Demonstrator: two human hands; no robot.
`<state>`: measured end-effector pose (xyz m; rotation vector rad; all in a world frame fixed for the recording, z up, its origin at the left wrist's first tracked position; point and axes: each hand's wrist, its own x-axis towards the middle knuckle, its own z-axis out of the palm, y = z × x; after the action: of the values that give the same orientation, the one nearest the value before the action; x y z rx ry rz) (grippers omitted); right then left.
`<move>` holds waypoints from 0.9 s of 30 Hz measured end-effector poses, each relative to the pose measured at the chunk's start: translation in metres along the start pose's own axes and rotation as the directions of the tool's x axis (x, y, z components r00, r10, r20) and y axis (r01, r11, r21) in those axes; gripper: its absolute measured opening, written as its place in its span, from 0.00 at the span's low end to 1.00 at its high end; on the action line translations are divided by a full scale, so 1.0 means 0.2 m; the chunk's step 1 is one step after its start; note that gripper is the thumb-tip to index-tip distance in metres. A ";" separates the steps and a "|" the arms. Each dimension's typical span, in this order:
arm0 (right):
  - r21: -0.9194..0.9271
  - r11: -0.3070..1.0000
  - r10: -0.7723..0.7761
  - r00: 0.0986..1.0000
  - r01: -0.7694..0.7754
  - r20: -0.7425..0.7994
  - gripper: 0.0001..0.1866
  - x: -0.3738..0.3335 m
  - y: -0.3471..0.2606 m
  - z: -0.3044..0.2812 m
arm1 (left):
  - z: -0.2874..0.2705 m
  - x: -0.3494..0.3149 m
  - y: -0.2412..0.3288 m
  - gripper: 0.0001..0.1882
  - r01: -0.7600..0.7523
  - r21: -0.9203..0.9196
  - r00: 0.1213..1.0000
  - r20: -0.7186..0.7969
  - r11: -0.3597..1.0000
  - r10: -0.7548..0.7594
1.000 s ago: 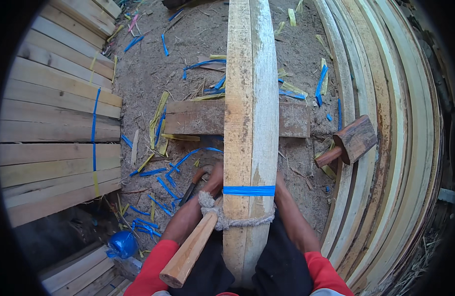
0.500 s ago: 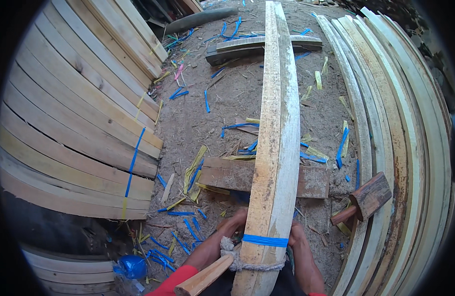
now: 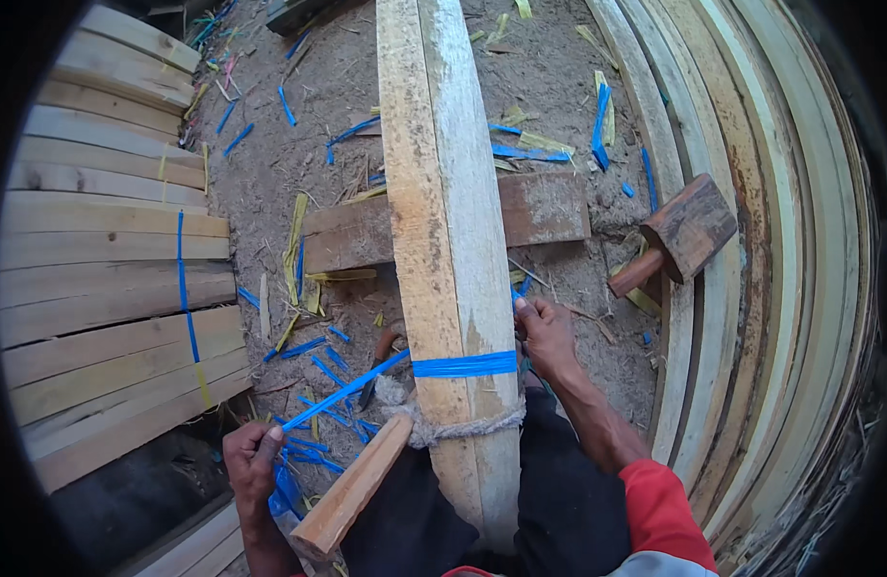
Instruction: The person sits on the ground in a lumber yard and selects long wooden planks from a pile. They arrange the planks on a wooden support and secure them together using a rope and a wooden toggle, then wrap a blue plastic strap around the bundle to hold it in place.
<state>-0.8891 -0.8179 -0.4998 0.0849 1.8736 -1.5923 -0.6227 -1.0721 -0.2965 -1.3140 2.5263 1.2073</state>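
Between my legs lies a bundle of long wooden planks, with a blue plastic strap wound round its near end. Off to the left my left hand is closed on one end of the strap, which stretches taut from the bundle. Close against the bundle's right side, my right hand pinches another piece of blue strap, mostly hidden. Just nearer than the strap, a thick grey rope loops around the planks. A wooden stick is caught in the rope at the left.
A wooden block crosses beneath the bundle. At right, a wooden mallet rests on long curved planks. Stacked planks stand at left. Blue and yellow strap scraps litter the dirt. A brown-handled tool lies partly hidden left of the bundle.
My hands have come out from beneath the bundle. The left one has pulled a strap end out to the left; the right one has come up beside the planks. The view has tilted downward.
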 end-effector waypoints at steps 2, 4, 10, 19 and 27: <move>-0.082 0.996 -0.028 0.999 0.029 0.017 0.16 -0.09 -0.09 -0.06 | 0.07 0.05 -0.06 0.13 -0.001 -0.099 0.999 -0.047 0.995 -0.003; -0.066 0.998 0.009 0.996 -0.003 0.088 0.16 -0.23 -0.37 -0.16 | 0.27 0.18 -0.04 0.13 0.012 -0.238 1.000 0.011 0.971 -0.009; -0.170 0.985 -0.028 0.997 0.038 0.065 0.20 -0.59 -0.92 -0.62 | 0.84 0.57 -0.03 0.13 -0.166 0.034 0.949 0.276 0.986 0.150; -0.146 0.764 0.132 -0.069 -0.629 0.989 0.23 -0.52 -0.32 -0.38 | 0.62 0.40 0.15 0.09 -0.575 0.010 0.781 0.305 0.818 0.545; -0.644 0.426 -0.532 0.752 0.635 0.389 0.11 0.14 -0.42 -0.07 | -0.02 0.05 0.07 0.10 -0.319 0.208 0.941 0.186 0.925 0.283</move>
<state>-0.9552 -0.8359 -0.4412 -1.1520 2.4535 -0.9833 -0.6372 -1.0762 -0.2898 -0.7702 2.7226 0.9628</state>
